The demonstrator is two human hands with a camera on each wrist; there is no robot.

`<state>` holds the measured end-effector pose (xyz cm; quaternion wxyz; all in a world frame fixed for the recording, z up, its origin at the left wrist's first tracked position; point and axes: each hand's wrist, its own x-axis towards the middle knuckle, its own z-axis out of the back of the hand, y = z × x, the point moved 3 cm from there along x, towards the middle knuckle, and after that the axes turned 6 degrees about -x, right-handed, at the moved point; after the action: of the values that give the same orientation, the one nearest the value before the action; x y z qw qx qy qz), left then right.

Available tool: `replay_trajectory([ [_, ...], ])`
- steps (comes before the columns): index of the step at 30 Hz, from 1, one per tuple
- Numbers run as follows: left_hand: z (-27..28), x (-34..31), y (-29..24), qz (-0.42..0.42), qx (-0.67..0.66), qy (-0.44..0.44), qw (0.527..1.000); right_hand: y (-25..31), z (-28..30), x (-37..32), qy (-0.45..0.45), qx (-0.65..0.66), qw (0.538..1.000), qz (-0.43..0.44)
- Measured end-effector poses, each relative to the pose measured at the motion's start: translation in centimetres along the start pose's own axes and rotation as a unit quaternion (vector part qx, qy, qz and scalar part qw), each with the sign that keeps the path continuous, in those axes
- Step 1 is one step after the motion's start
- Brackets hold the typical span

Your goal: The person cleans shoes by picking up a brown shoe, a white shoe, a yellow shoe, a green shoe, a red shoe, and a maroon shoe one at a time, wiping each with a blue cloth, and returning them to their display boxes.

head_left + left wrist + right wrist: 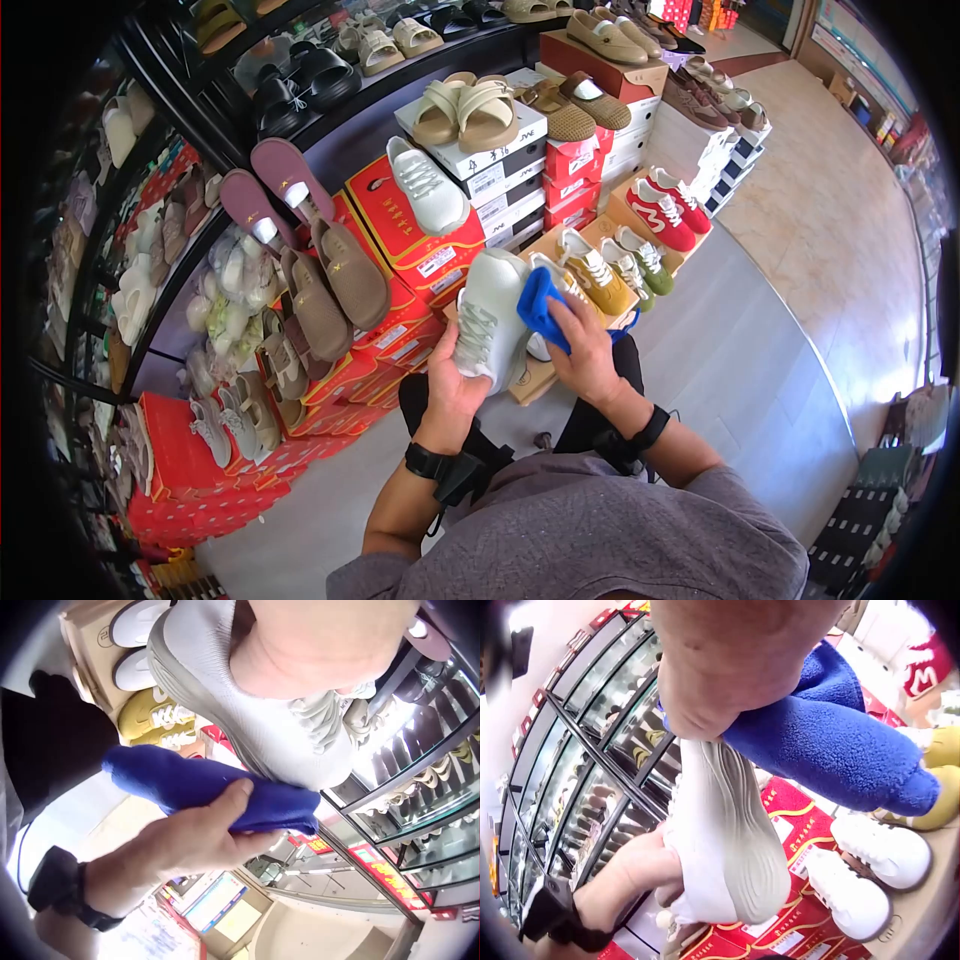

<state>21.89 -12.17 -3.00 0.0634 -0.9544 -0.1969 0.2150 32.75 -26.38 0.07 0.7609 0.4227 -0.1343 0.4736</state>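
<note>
In the head view my left hand (452,388) grips a white lace-up sneaker (493,290) at its heel end, toe pointing away from me. The left wrist view shows that hand (330,645) at the opening of the shoe (277,735). My right hand (590,362) holds a folded blue cloth (540,300) close against the side of the toe. From the right wrist the fuzzy cloth (825,750) hangs out past the hand (731,664), and the sneaker's pale ridged sole (754,847) faces the camera.
Red shoe boxes (400,270) stand stacked at the left, with another white sneaker (428,185) and brown slippers (345,275) on top. Yellow sneakers (597,272), green ones (640,260) and red ones (672,212) sit on boxes ahead. White shoes (881,851) rest on a cardboard box below the cloth.
</note>
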Motion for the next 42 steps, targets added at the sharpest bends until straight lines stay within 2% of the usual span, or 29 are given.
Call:
replay_trajectory([
  [2, -0.5, 0.2, 0.0, -0.007, -0.008, 0.013, 1.0, 0.0, -0.9, -1.4, 0.033, 0.001, 0.999, 0.012],
  [5, -1.1, 0.8, -0.6, -0.047, 0.003, 0.045, 0.998, 0.6, -2.2, -3.4, 0.167, 0.055, 0.983, 0.042],
  [6, -1.4, 0.8, -0.8, -0.049, 0.008, 0.045, 0.998, 0.4, -2.4, -4.0, 0.168, 0.054, 0.983, 0.044],
  [8, -2.3, 0.2, -1.0, -0.041, 0.015, 0.042, 0.998, 0.1, -3.2, -5.0, 0.319, 0.184, 0.929, 0.042],
  [9, -2.3, 0.2, -1.1, -0.043, 0.014, 0.043, 0.998, -0.1, -3.1, -5.0, 0.319, 0.184, 0.929, 0.044],
  [11, -2.3, 0.1, -1.3, -0.028, 0.02, 0.041, 0.999, -0.5, -2.9, -5.1, 0.41, 0.263, 0.873, -0.015],
  [12, -2.7, -0.1, -1.5, -0.031, 0.019, 0.042, 0.998, -0.4, -2.0, -4.5, 0.412, 0.263, 0.873, -0.012],
  [14, -3.8, -0.7, -1.8, -0.051, 0.104, 0.066, 0.991, -1.2, 0.4, -2.7, 0.437, 0.328, 0.827, -0.135],
  [15, -3.7, -0.6, -2.2, -0.054, 0.103, 0.067, 0.991, -1.5, 1.4, -1.9, 0.412, 0.409, 0.795, -0.175],
  [16, -3.7, -0.5, -2.9, -0.075, 0.194, 0.075, 0.975, -1.5, 2.9, -1.2, 0.366, 0.464, 0.769, -0.244],
  [17, -3.8, -0.4, -3.3, -0.095, 0.283, 0.081, 0.951, -1.1, 4.4, -0.2, 0.302, 0.5, 0.76, -0.285],
  [19, -5.5, -1.1, -3.8, -0.107, 0.315, 0.077, 0.94, -1.1, 5.8, 0.5, 0.159, 0.553, 0.742, -0.345],
  [21, -6.6, -1.0, -4.7, -0.124, 0.502, 0.095, 0.851, -1.2, 5.8, 0.9, 0.151, 0.533, 0.757, -0.346],
  [22, -7.3, -1.0, -5.2, -0.133, 0.532, 0.1, 0.83, -1.3, 5.8, 1.0, 0.14, 0.514, 0.77, -0.35],
  [23, -7.7, -0.7, -5.8, -0.136, 0.53, 0.1, 0.831, -1.3, 5.5, 1.0, 0.144, 0.513, 0.771, -0.347],
  [25, -8.7, -0.1, -7.0, -0.183, 0.664, 0.125, 0.714, -0.9, 4.0, 0.6, 0.171, 0.502, 0.779, -0.334],
  [26, -9.8, -0.3, -7.5, -0.193, 0.697, 0.121, 0.68, -0.5, 3.4, 0.6, 0.193, 0.508, 0.777, -0.318],
  [27, -10.6, -0.3, -8.1, -0.196, 0.695, 0.117, 0.681, 0.0, 2.7, 0.8, 0.197, 0.508, 0.777, -0.316],
  [29, -11.9, 0.1, -9.3, -0.166, 0.769, 0.123, 0.605, 1.1, 1.2, 1.1, 0.188, 0.582, 0.712, -0.344],
  [30, -12.3, 0.8, -10.1, -0.204, 0.788, 0.14, 0.564, 1.1, 0.0, 1.2, 0.183, 0.586, 0.703, -0.359],
  [31, -12.4, 1.8, -11.2, -0.21, 0.821, 0.118, 0.517, 1.3, -1.2, 1.4, 0.186, 0.586, 0.702, -0.359],
  [33, -13.8, 2.5, -12.5, -0.228, 0.848, 0.082, 0.471, 1.8, -3.6, 2.6, 0.161, 0.627, 0.653, -0.393],
  [34, -13.6, 3.7, -13.4, -0.258, 0.867, 0.063, 0.422, 2.5, -4.4, 3.5, 0.147, 0.64, 0.639, -0.4],
  [39, -12.8, 7.0, -17.1, -0.307, 0.857, 0.021, 0.414, 3.1, -9.1, 7.1, 0.143, 0.664, 0.612, -0.405],
  [41, -12.8, 7.9, -18.4, -0.313, 0.87, -0.013, 0.38, 3.3, -10.4, 8.3, 0.15, 0.67, 0.59, -0.425],
  [42, -12.8, 8.2, -18.9, -0.316, 0.869, -0.018, 0.379, 3.0, -11.4, 8.7, 0.153, 0.67, 0.58, -0.437],
])
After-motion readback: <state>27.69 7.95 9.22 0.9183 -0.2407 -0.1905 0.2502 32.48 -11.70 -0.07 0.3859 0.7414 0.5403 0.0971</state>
